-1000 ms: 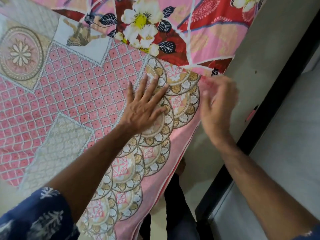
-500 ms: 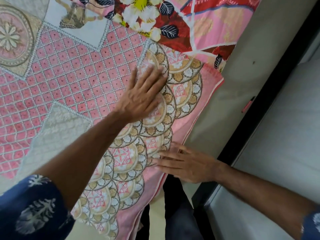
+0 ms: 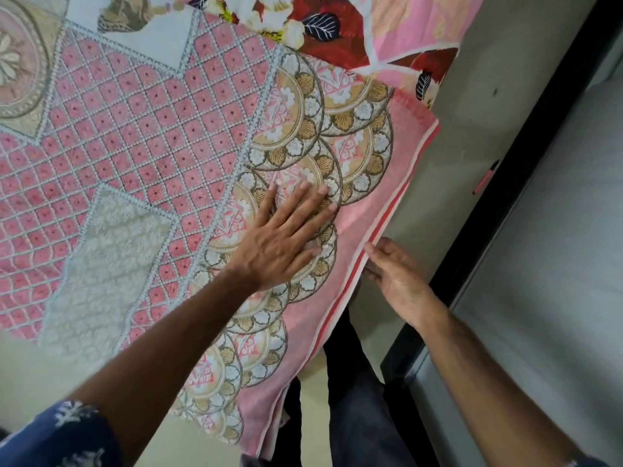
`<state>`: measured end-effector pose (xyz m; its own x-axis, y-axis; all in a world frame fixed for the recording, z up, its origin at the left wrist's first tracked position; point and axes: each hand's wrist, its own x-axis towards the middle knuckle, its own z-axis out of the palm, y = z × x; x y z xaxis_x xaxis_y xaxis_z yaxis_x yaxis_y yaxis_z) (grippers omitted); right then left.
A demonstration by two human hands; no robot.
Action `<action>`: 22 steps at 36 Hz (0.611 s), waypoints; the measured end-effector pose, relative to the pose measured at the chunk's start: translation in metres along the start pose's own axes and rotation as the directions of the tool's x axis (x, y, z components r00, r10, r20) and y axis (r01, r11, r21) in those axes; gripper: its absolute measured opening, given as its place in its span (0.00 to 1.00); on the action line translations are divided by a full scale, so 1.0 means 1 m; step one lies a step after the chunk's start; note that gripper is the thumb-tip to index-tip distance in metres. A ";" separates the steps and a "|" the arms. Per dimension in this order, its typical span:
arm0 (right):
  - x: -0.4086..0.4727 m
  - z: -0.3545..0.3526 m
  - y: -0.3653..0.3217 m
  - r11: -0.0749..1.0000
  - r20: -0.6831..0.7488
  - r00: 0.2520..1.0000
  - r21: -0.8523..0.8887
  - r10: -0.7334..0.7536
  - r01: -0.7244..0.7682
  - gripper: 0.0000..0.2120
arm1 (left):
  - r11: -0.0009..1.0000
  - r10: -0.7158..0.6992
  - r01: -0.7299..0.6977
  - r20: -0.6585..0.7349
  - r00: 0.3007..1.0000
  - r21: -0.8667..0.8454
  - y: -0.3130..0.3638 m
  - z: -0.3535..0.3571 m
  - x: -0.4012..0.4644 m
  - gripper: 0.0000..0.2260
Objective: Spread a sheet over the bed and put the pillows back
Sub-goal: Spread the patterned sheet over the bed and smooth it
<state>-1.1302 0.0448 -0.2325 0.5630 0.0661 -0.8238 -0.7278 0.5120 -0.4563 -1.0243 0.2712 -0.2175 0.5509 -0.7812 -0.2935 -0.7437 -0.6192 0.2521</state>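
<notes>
Since half a second ago our left hand (image 3: 283, 244) has slid down the sheet (image 3: 141, 136) toward the border; right hand (image 3: 394, 271) has come up to the hem. Left lies flat, fingers spread, pressing the medallion print, gripping nothing. Right fingers (image 3: 377, 251) touch the red-striped edge; pinch or not, we cannot tell. Sheet covers the bed, floral fabric (image 3: 340, 38) just beyond its far corner.

Pale floor beside the bed

A grey-beige floor (image 3: 488, 106) meets a black strip (image 3: 526, 156), with a lighter grey surface (image 3: 566, 230) beyond it.
</notes>
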 end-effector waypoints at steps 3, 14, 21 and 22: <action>0.002 0.002 0.004 0.987 -0.063 0.997 -0.152 -0.054 0.044 0.02 | 1.000 0.004 -0.004 -0.005 1.000 0.005 0.001 -0.001 0.000 0.31; 0.011 0.008 0.014 0.956 -0.217 0.968 -0.288 -0.129 0.063 0.02 | 0.998 0.010 -0.008 -0.030 0.999 0.068 0.000 0.000 0.002 0.32; -0.003 0.013 0.022 0.964 -0.014 0.996 -0.250 0.090 -0.091 0.17 | 0.996 0.012 -0.011 -0.013 1.000 0.087 -0.011 0.002 0.005 0.29; -0.010 0.016 0.028 0.965 0.026 0.995 -0.247 0.097 -0.088 0.18 | 0.997 0.014 -0.013 -0.016 1.000 0.079 -0.011 0.001 0.004 0.29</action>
<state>-1.1498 0.0719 -0.2316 0.4997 0.1376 -0.8552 -0.8484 0.2768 -0.4512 -1.0138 0.2750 -0.2230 0.5461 -0.7911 -0.2755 -0.7782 -0.6008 0.1826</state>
